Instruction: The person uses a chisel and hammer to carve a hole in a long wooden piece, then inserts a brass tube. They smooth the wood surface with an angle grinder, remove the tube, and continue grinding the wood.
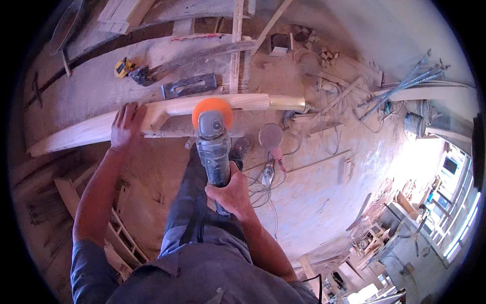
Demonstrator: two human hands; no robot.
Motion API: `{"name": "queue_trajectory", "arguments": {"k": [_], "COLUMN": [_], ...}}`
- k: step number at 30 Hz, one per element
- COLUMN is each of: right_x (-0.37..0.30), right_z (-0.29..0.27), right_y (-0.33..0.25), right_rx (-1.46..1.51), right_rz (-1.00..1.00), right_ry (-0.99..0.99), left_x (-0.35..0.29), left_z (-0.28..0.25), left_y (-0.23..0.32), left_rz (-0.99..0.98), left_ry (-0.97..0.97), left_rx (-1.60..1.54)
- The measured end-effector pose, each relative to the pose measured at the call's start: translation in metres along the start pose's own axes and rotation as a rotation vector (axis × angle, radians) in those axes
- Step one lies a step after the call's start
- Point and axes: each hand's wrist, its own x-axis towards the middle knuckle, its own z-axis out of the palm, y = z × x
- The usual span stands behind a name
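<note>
My right hand is wrapped round the dark grey body of an angle grinder. An orange disc at its head lies over the near edge of a long, pale, shaped piece of wood; whether the two touch I cannot tell. My left hand presses on that wood, left of the grinder, its fingers stretched over the top. The wood runs across the bench, and its right end carries a brass-coloured sleeve.
On the dusty bench behind the wood lie a black hand plane and a yellow tape measure. A second round-headed power tool and looping cables are on the floor at right. Metal rods lean farther right.
</note>
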Motion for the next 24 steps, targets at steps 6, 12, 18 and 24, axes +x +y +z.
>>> {"name": "queue_trajectory", "arguments": {"k": [6, 12, 18, 24], "right_x": [0.002, 0.000, 0.008, 0.009], "right_z": [-0.048, -0.032, -0.052, -0.042], "right_y": [0.003, 0.007, 0.006, 0.012], "right_rx": [0.148, 0.131, 0.202, 0.096], "right_rz": [0.054, 0.004, 0.038, -0.024], "right_ry": [0.060, 0.069, 0.121, 0.071], "left_x": [-0.002, -0.002, -0.008, 0.005], "left_z": [0.004, -0.001, 0.001, -0.014], "left_y": [-0.001, 0.000, -0.004, 0.003], "left_rz": [-0.007, -0.025, 0.020, 0.002], "left_ry": [-0.017, -0.123, -0.152, -0.291], "left_rx": [0.024, -0.003, 0.022, 0.013]}}
